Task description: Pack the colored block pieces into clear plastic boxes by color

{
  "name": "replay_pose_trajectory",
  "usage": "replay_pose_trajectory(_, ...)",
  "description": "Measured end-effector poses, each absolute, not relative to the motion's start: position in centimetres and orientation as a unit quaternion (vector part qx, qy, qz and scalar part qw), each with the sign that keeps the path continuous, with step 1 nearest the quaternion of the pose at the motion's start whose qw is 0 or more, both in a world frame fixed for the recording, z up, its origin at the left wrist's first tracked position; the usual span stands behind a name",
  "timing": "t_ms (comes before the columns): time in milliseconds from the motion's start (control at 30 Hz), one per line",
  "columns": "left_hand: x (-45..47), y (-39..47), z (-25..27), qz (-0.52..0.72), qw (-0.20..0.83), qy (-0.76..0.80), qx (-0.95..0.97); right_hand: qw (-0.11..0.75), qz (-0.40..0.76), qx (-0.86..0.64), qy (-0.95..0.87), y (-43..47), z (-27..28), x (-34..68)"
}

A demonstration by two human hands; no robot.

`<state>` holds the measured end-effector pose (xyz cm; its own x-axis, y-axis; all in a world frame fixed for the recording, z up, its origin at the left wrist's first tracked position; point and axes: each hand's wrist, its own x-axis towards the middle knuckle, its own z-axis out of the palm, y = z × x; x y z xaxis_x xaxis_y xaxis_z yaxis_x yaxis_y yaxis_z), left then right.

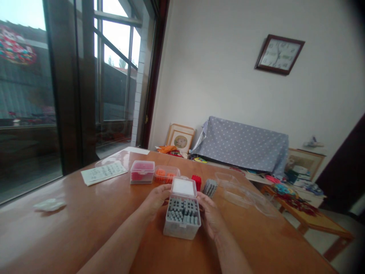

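Observation:
A clear plastic box (181, 231) with grey interlocking blocks (183, 210) in it stands on the table in front of me. Its hinged lid (184, 187) is raised at the far side, with a white patch on it. My left hand (156, 198) grips the box at the left, near the hinge, with its fingertips by the lid. On the opposite side my right hand (210, 213) has its fingers around the box and lid edge; some fingertips are hidden behind it. Just beyond are red blocks (196, 182) and a cluster of grey blocks (210, 188).
Behind on the brown table (114, 213) stand a lidded box of red pieces (142, 172) and an open box of orange pieces (165, 175). Clear empty containers (236, 194) lie to the right. Papers (104, 173) and a crumpled white item (49, 204) are left.

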<state>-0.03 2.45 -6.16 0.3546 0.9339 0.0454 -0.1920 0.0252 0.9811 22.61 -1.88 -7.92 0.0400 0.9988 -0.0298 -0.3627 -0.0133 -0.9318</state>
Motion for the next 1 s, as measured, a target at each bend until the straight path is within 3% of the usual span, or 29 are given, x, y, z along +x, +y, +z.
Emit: replay_pose_trajectory(1000,0.0,3.5,-7.0,0.494,0.639,0.348,0.476,0.601,0.596,-0.401,-0.352,-0.6,-8.1,21.4)
